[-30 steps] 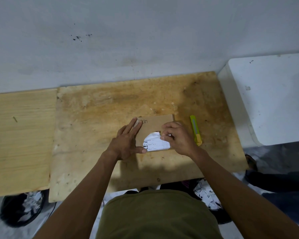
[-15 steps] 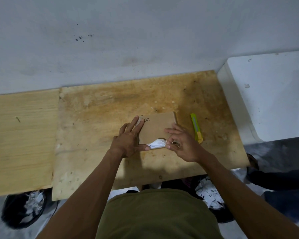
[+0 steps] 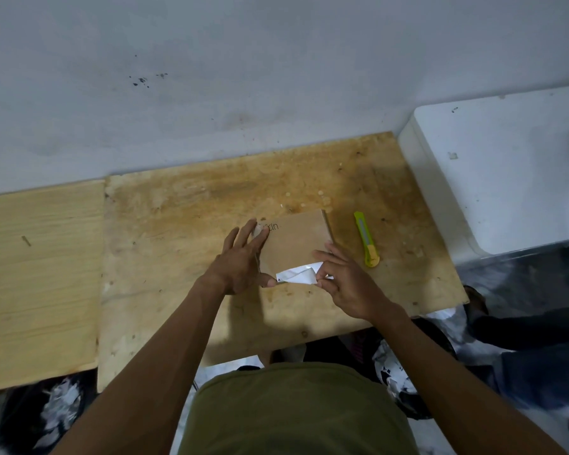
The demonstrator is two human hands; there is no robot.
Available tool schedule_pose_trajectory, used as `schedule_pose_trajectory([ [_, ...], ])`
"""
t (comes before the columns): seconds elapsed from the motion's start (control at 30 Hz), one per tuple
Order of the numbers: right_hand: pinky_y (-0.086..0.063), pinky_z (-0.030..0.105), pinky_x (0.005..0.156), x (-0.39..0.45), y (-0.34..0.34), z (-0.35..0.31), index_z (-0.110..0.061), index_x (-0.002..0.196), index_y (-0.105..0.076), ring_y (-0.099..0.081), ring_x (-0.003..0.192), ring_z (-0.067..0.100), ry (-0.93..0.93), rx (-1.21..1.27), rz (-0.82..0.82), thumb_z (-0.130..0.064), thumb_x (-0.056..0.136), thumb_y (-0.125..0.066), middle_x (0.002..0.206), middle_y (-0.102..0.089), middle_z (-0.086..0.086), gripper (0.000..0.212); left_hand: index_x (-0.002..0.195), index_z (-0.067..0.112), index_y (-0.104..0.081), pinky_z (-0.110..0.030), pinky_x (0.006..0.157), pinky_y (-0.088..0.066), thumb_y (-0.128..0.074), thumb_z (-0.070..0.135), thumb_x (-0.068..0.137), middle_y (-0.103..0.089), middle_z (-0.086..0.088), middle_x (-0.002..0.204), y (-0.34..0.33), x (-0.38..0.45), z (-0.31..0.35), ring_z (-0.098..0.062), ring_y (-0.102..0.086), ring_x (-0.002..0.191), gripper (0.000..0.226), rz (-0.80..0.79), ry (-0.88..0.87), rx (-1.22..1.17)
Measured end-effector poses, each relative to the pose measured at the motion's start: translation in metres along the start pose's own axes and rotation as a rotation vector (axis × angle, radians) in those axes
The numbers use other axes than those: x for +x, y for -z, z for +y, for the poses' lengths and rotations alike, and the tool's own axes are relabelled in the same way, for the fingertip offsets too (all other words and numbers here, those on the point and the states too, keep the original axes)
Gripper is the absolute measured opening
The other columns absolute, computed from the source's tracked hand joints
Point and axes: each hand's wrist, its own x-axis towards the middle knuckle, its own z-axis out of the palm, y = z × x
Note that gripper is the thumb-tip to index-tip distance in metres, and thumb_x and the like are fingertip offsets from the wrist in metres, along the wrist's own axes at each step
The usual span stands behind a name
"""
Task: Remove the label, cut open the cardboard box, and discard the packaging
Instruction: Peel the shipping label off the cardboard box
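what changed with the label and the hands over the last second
The right hand has peeled the white label down toward the near edge of the cardboard box; it now shows folded at the near edge, pinched in the fingers. The left hand stays pressed flat on the box's left side. The yellow cutter has not moved.

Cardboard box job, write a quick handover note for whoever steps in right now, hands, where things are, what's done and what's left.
Left hand: flat, fingers straight, pressing the cardboard box down on the plywood board.
Right hand: pinching the white label, which is peeled up and folded over at the box's near edge; whether it is fully free cannot be told.
Yellow utility knife: lying on the board just right of the box, untouched.
Done: label mostly peeled.
Left: finish removing the label, cut the box open with the knife, discard the packaging. Bins with paper scraps sit under the table.
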Motion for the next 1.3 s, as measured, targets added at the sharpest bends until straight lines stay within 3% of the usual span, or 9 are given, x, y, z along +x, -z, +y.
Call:
schedule_pose_trajectory([
  [0.07, -0.030, 0.033, 0.113, 0.000, 0.000, 0.000, -0.014, 0.084, -0.061, -0.022, 0.148, 0.016, -0.011, 0.013, 0.000, -0.009, 0.091, -0.062, 0.143, -0.052, 0.009, 0.008, 0.157, 0.026, -0.003, -0.045, 0.122, -0.009, -0.082, 0.051, 0.068, 0.020, 0.005, 0.162, 0.000, 0.001, -0.003, -0.025, 0.012, 0.151, 0.122, -0.003, -0.054, -0.096],
  [0.17, -0.030, 0.031, 0.112, -0.001, -0.001, -0.001, -0.014, 0.085, -0.059, -0.019, 0.148, 0.012, -0.012, 0.003, 0.003, -0.009, 0.091, -0.061, 0.144, -0.051, 0.008, 0.008, 0.157, 0.022, -0.007, -0.028, 0.120, -0.012, -0.083, 0.037, 0.074, 0.021, 0.008, 0.162, 0.002, 0.001, -0.005, -0.014, 0.002, 0.151, 0.114, -0.028, -0.084, -0.264],
  [0.3, -0.029, 0.028, 0.110, -0.006, -0.007, -0.002, -0.013, 0.085, -0.059, -0.018, 0.149, 0.013, 0.004, -0.019, 0.046, -0.006, 0.091, -0.059, 0.145, -0.049, 0.006, 0.009, 0.156, 0.022, -0.012, -0.036, 0.121, -0.022, -0.080, 0.029, 0.079, 0.019, 0.013, 0.162, 0.000, 0.001, -0.004, -0.012, -0.004, 0.149, 0.103, -0.019, -0.077, -0.369],
  [0.43, -0.026, 0.020, 0.108, -0.008, -0.013, -0.002, -0.012, 0.086, -0.059, -0.016, 0.148, 0.008, 0.008, -0.046, 0.086, -0.007, 0.093, -0.058, 0.147, -0.048, 0.002, 0.009, 0.156, 0.019, -0.016, -0.030, 0.120, -0.021, -0.074, 0.025, 0.086, 0.014, 0.010, 0.163, -0.007, -0.001, 0.001, -0.001, -0.005, 0.143, 0.091, 0.050, -0.070, -0.412],
  [0.57, -0.029, 0.023, 0.109, -0.010, -0.012, -0.006, -0.013, 0.085, -0.060, -0.019, 0.147, 0.007, -0.008, -0.053, 0.113, -0.011, 0.094, -0.059, 0.145, -0.049, 0.000, 0.010, 0.155, 0.019, -0.018, -0.034, 0.120, -0.022, -0.073, 0.026, 0.086, 0.013, 0.010, 0.163, -0.008, 0.001, 0.002, -0.012, -0.008, 0.150, 0.089, 0.069, -0.061, -0.417],
  [0.83, -0.039, 0.027, 0.105, -0.026, -0.010, -0.011, -0.011, 0.082, -0.066, -0.043, 0.134, 0.019, 0.094, -0.034, 0.217, -0.012, 0.091, -0.062, 0.115, -0.065, 0.003, 0.011, 0.155, 0.022, -0.022, -0.038, 0.120, -0.024, -0.075, 0.025, 0.083, 0.010, 0.011, 0.163, -0.007, 0.002, 0.014, -0.017, -0.015, 0.150, 0.089, 0.064, 0.011, -0.378],
  [1.03, -0.041, 0.032, 0.105, -0.056, -0.005, -0.004, -0.010, 0.084, -0.066, -0.046, 0.129, 0.017, 0.128, -0.028, 0.042, -0.008, 0.090, -0.062, 0.117, -0.064, 0.005, 0.008, 0.154, 0.021, -0.022, -0.033, 0.119, -0.024, -0.076, 0.016, 0.083, 0.009, 0.010, 0.163, -0.002, 0.002, 0.015, -0.020, -0.016, 0.150, 0.089, 0.058, 0.052, -0.362],
  [1.17, -0.045, 0.029, 0.094, -0.064, 0.014, -0.002, -0.017, 0.087, -0.064, -0.051, 0.118, 0.011, -0.024, 0.064, 0.128, -0.015, 0.092, -0.063, 0.112, -0.063, -0.005, 0.006, 0.155, 0.018, -0.022, -0.036, 0.117, -0.029, -0.076, 0.014, 0.083, 0.009, 0.006, 0.164, -0.003, 0.003, 0.023, -0.025, -0.018, 0.149, 0.090, 0.076, 0.074, -0.313],
  [1.3, -0.044, 0.022, 0.080, -0.044, 0.036, -0.022, -0.018, 0.087, -0.063, -0.056, 0.095, 0.013, -0.003, 0.079, 0.231, -0.016, 0.092, -0.063, 0.092, -0.062, -0.009, 0.006, 0.154, 0.018, -0.025, -0.039, 0.116, -0.032, -0.078, 0.012, 0.081, 0.006, 0.005, 0.164, -0.002, 0.003, 0.028, -0.025, -0.020, 0.149, 0.090, 0.093, 0.111, -0.288],
])
